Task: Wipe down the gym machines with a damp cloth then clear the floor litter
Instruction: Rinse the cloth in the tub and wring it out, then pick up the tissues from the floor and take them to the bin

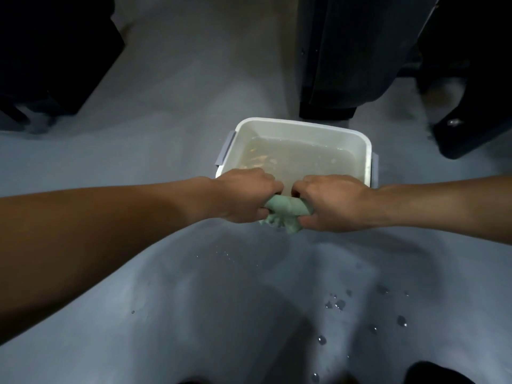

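Green cloth [285, 214] is gripped, fingers clenched round it, by left hand [245, 196] and right hand [332, 202] above the water tub [304, 128].

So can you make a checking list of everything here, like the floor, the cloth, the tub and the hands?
Surface: grey floor, wet with scattered water drops on the near right.
Job's things: green cloth, bunched up and held over the near edge of the white tub; the tub holds cloudy water and stands on the floor.
Clutter: no litter seen.
Grips: left hand and right hand each grip one end of the cloth, fingers curled round it.
Cables: nothing seen.
Surroundings: dark machine bases behind the tub and at far left; too dim to tell more.
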